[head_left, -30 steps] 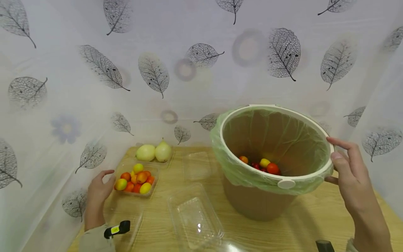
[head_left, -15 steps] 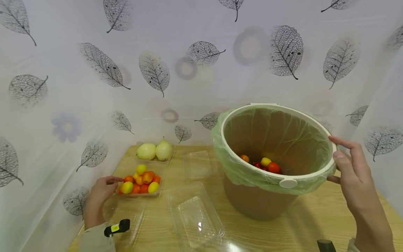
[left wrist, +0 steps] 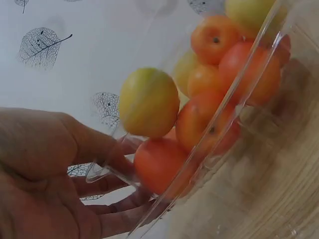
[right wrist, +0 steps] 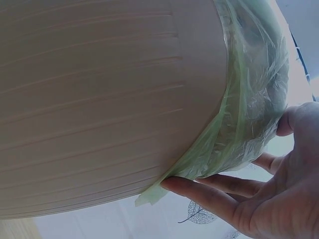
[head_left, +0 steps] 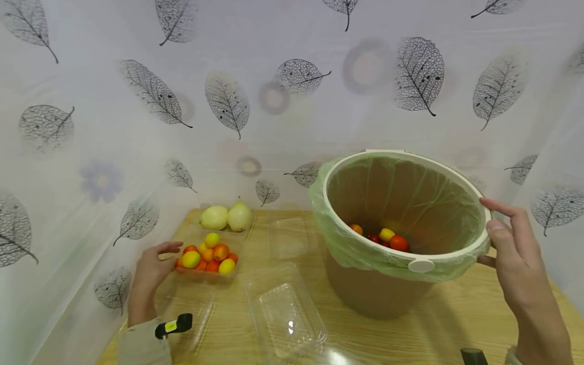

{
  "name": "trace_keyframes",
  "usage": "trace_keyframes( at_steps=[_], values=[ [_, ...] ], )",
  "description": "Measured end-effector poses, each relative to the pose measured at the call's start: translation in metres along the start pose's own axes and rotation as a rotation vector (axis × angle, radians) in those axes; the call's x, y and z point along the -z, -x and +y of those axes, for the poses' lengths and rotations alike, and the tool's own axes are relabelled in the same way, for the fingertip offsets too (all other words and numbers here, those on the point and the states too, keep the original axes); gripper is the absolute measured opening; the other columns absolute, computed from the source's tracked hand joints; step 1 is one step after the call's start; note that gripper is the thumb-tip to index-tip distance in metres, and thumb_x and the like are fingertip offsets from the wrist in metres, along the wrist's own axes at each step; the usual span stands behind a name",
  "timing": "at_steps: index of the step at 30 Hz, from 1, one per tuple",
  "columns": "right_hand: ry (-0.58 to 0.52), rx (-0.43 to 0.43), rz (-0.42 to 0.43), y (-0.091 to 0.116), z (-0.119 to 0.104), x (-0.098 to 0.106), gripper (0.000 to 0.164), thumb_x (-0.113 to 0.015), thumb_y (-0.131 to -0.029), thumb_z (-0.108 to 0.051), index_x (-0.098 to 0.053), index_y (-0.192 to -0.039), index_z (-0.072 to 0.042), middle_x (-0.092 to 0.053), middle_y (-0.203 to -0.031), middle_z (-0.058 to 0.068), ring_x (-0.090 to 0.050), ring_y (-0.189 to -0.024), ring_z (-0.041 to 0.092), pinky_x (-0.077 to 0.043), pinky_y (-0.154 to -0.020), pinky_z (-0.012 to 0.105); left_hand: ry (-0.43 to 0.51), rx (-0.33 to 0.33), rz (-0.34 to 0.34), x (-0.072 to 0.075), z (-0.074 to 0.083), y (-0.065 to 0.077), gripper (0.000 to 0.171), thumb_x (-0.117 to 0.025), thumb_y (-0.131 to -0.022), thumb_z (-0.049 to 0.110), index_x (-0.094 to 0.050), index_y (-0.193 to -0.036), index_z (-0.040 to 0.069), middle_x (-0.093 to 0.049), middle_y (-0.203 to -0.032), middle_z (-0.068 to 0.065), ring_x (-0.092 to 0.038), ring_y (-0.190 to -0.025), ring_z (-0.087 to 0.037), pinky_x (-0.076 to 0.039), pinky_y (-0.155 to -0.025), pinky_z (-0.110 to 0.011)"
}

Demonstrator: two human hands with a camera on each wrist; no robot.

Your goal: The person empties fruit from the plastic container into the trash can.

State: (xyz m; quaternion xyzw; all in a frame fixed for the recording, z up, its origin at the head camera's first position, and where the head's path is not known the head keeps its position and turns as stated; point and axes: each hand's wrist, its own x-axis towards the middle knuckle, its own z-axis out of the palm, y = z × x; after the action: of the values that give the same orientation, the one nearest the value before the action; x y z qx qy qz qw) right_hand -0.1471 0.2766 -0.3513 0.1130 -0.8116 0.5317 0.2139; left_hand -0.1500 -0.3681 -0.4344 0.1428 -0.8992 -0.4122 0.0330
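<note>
- Green liner is covering the inside of the bin and folding down outside its pale rim.
- On the right, the right hand is grasping the bin by that rim, thumb and index finger pressing its edge while other fingers are reaching below, against the liner.
- Right of centre, the bin is standing on the desk, with red, orange and yellow fruit lying deep inside.
- On the left, the left hand is grasping the left end of the fruit tray, its thumb and fingers touching the clear wall.
- That tray is holding a heap of red, orange and yellow-green fruit; whether its base is lying flat, I cannot tell.
- Two pale fruits are sitting side by side just beyond it.
- Between tray and bin, a near box of clear plastic is lying at an angle, and a far box is lying beyond.
- Behind everything, a pale sheet is hanging, showing dark leaf prints.
</note>
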Motion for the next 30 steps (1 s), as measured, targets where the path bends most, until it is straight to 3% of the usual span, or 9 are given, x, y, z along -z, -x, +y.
trace_keyframes(
  at_steps=[4, 11, 15, 20, 23, 24, 27, 30],
  values=[
    [-0.007, 0.005, 0.002, 0.000, 0.001, -0.001, 0.045, -0.032, -0.112, -0.016, -0.037, -0.157, -0.013, -0.058, -0.132, -0.008, -0.062, -0.107, 0.001, -0.054, -0.065, 0.016, 0.059, -0.031, -0.068, -0.004, 0.003, -0.003, 0.045, -0.055, -0.096, -0.004, -0.050, -0.140, -0.013, -0.053, -0.128, -0.038, -0.066, -0.085, -0.027, -0.059, -0.068, -0.028],
    [0.025, 0.005, 0.007, 0.001, 0.001, -0.002, 0.045, -0.032, -0.112, -0.016, -0.037, -0.156, -0.014, -0.057, -0.133, -0.010, -0.062, -0.107, 0.000, -0.054, -0.065, 0.016, 0.028, -0.101, -0.116, -0.014, 0.003, -0.005, 0.042, -0.052, -0.087, -0.011, -0.061, -0.128, -0.015, -0.048, -0.097, -0.019, -0.034, -0.058, -0.014, -0.032, -0.049, -0.025],
    [0.056, 0.001, 0.012, 0.001, 0.001, -0.002, 0.046, -0.031, -0.112, -0.017, -0.036, -0.157, -0.014, -0.056, -0.133, -0.007, -0.061, -0.107, 0.000, -0.054, -0.065, 0.016, 0.070, -0.075, -0.153, -0.017, 0.004, -0.005, 0.047, -0.050, -0.089, -0.012, -0.056, -0.135, -0.016, -0.041, -0.094, -0.015, -0.029, -0.054, -0.011, -0.032, -0.047, -0.024],
    [0.064, 0.000, 0.014, 0.001, 0.001, -0.001, 0.046, -0.031, -0.112, -0.017, -0.036, -0.158, -0.014, -0.055, -0.132, -0.006, -0.061, -0.108, 0.000, -0.054, -0.065, 0.016, 0.177, -0.028, -0.201, -0.018, 0.009, -0.004, 0.050, -0.043, -0.096, -0.005, -0.047, -0.146, -0.011, -0.038, -0.099, -0.016, -0.042, -0.062, -0.015, -0.057, -0.060, -0.029],
    [0.038, 0.001, 0.009, 0.000, 0.002, 0.000, 0.046, -0.032, -0.111, -0.017, -0.036, -0.157, -0.014, -0.056, -0.130, -0.005, -0.061, -0.108, 0.000, -0.054, -0.065, 0.016, 0.255, -0.024, -0.243, -0.016, 0.012, -0.002, 0.052, -0.039, -0.099, -0.002, -0.041, -0.151, -0.010, -0.038, -0.116, -0.023, -0.054, -0.088, -0.027, -0.062, -0.075, -0.037],
    [0.026, 0.001, 0.007, 0.000, 0.002, 0.000, 0.046, -0.032, -0.111, -0.017, -0.036, -0.157, -0.013, -0.056, -0.130, -0.005, -0.061, -0.108, 0.000, -0.054, -0.065, 0.016, 0.285, -0.039, -0.264, -0.015, 0.011, -0.002, 0.052, -0.039, -0.100, -0.001, -0.039, -0.152, -0.010, -0.036, -0.124, -0.027, -0.054, -0.099, -0.031, -0.062, -0.079, -0.039],
    [-0.031, -0.001, 0.003, 0.000, 0.003, 0.000, 0.046, -0.033, -0.111, -0.016, -0.038, -0.156, -0.013, -0.058, -0.130, -0.005, -0.062, -0.107, 0.001, -0.054, -0.065, 0.016, 0.389, -0.100, -0.321, -0.011, 0.007, -0.001, 0.049, -0.038, -0.105, 0.000, -0.038, -0.153, -0.007, -0.034, -0.125, -0.024, -0.050, -0.110, -0.028, -0.060, -0.085, -0.040],
    [-0.049, 0.001, 0.001, 0.000, 0.003, 0.000, 0.045, -0.034, -0.111, -0.015, -0.038, -0.156, -0.013, -0.059, -0.130, -0.006, -0.063, -0.106, 0.002, -0.054, -0.065, 0.016, 0.519, -0.198, -0.370, -0.005, 0.001, -0.001, 0.046, -0.040, -0.109, 0.004, -0.038, -0.155, -0.003, -0.037, -0.122, -0.017, -0.055, -0.105, -0.018, -0.059, -0.088, -0.037]
  ],
)
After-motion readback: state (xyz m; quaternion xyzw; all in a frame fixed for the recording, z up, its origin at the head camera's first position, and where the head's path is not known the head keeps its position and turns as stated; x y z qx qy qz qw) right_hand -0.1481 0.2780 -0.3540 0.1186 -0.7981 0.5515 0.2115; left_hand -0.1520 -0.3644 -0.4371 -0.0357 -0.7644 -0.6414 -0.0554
